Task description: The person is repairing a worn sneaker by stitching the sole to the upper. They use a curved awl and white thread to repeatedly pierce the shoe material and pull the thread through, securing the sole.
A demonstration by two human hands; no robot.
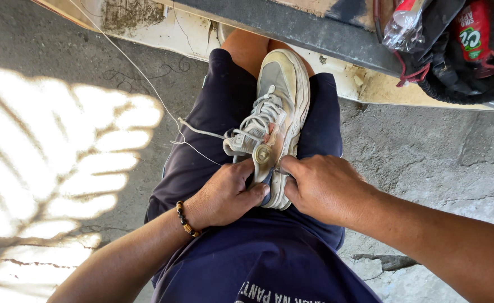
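A worn white and beige sneaker (pixel 280 90) lies on its side between my knees, toe pointing away, resting on my dark blue shorts (pixel 219 134). My left hand (pixel 224 193), a beaded bracelet at the wrist, grips the heel end from the left, thumb under the sole. My right hand (pixel 323 188) presses the heel from the right, fingertips pinching at the sole edge; whether they hold a small tool is hidden. A thin white thread (pixel 146 84) runs from the shoe up to the upper left.
Cracked grey concrete floor (pixel 438 157) surrounds me, with sunlit patches at left. A dirty board edge (pixel 292 25) crosses the top. At upper right sits a black bag (pixel 466 73) with a red packet and a plastic wrapper.
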